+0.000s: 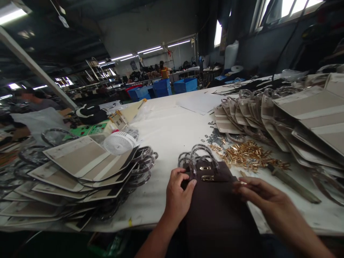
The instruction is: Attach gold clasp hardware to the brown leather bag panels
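A dark brown bag piece [215,211] with wrapped handles [202,148] and two gold metal fittings [207,177] lies over the table's front edge. At its upper left edge, beside the base of the handles, my left hand [178,191] pinches the panel between thumb and fingers. Over the right edge of the piece is my right hand [259,195], its fingertips drawn together on a small shiny gold part, partly blurred. A heap of small gold metal parts [245,154] is spread on the table just beyond my right hand.
Stacked beige-lined panels with wrapped handles stand at left [80,161] and right [309,118]. A white fan [119,142] is behind the left stack. A dark-handled tool [295,184] lies right on the white table [166,125]. Blue bins [185,85] and people are farther back.
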A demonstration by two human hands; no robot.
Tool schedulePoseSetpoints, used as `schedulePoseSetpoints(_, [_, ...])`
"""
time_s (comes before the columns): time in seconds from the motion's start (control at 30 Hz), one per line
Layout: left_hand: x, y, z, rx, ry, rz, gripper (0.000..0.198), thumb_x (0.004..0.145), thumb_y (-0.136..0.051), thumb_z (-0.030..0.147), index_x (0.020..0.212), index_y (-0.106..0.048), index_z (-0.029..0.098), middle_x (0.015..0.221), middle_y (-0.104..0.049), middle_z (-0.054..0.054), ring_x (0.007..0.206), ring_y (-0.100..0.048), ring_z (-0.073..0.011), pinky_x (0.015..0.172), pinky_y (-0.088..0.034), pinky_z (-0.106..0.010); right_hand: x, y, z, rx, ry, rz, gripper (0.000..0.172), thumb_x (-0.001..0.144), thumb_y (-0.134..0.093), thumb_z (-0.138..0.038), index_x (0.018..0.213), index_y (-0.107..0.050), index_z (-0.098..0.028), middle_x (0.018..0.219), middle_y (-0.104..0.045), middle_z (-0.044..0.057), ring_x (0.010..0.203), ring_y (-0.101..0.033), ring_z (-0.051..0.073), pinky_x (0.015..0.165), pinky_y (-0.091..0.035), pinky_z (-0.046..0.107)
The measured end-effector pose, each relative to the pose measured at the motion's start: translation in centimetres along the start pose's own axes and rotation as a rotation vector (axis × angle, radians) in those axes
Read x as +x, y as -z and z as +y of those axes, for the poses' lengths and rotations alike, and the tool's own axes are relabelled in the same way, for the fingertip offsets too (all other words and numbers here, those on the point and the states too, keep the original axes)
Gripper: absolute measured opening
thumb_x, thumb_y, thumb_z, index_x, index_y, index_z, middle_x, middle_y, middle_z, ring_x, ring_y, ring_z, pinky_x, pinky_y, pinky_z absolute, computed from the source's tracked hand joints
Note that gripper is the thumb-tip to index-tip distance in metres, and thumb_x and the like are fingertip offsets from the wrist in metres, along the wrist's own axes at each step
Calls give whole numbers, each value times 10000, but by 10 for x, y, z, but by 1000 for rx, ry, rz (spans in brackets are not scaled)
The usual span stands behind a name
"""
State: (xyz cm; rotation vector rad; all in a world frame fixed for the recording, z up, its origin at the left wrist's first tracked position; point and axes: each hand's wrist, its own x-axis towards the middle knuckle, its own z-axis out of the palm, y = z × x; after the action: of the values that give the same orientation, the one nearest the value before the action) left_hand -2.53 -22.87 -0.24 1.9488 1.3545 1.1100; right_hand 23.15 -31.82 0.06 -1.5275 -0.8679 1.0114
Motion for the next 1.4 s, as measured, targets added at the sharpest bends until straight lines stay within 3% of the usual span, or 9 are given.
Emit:
schedulePoseSetpoints(0.1, [-5,4,5,-31,48,50,141,865,-714,257,802,-596,216,1213,-602,-63,1180,-591,-243,1014,-459,-365,-5,-66,-11,144,31,-236,427,735,-827,-578,987,-781,-236,974,-803,92,870,-732,274,770,-585,362])
schedulePoseSetpoints(0.2, [-12,10,4,-32,68,88,188,822,-744,239,766,-566,212,1176,-606,-64,1147,-593,-240,993,-459,-347,-1,-95,-7,121,51,-262,388,780,-813,-551,997,-780,-230,945,-795,70,806,-704,223,720,-560,310])
schedulePoseSetpoints(0.37, [-17,16,-5,37,83,87,112,888,-628,222,792,-570,220,943,-621,-33,929,-605,-199,846,-460,-304,1,-92,4,5,240,-190,289,805,-797,-525,824,-764,-239,1031,-774,68,1000,-703,260,914,-544,347])
schedulePoseSetpoints(0.53, [-13,26,-9,178,148,3,186,873,-621,255,705,-545,228,690,-565,19,624,-504,-150,614,-338,-275,-4,-91,10,-45,75,-231,387,827,-749,-600,931,-754,-227,625,-674,0,557,-620,182,532,-501,277])
schedulePoseSetpoints(0.63, [-15,27,-12,-58,295,-7,72,862,-639,298,871,-659,229,693,-618,25,545,-484,-128,550,-327,-259,-5,-93,13,6,57,-280,387,824,-759,-586,944,-747,-219,712,-743,30,659,-698,208,607,-551,285])
schedulePoseSetpoints(0.77, [-25,18,-16,-572,607,159,462,754,-750,344,1175,-635,195,876,-726,-22,646,-622,-148,586,-444,-246,-3,-92,19,-76,159,-241,329,804,-790,-544,917,-774,-235,944,-796,56,887,-739,254,815,-584,330])
schedulePoseSetpoints(0.9, [-33,16,-17,-838,782,154,600,728,-781,360,1267,-632,144,853,-747,-50,679,-667,-166,557,-477,-231,-1,-92,18,-124,161,-233,337,826,-761,-556,905,-765,-228,889,-780,49,832,-725,245,773,-579,330])
schedulePoseSetpoints(1.07, [-36,28,-10,-881,758,38,392,725,-811,409,989,-758,124,832,-767,-82,686,-683,-182,554,-501,-239,-1,-106,5,-86,146,-217,463,792,-786,-515,1163,-754,-239,968,-795,52,867,-746,262,766,-603,346])
schedulePoseSetpoints(1.4, [-34,33,8,-759,634,129,274,737,-794,325,924,-738,133,687,-719,-26,590,-634,-150,560,-497,-241,-8,-129,-1,-191,348,-207,216,863,-736,-456,875,-797,-249,954,-802,42,918,-742,262,828,-573,339])
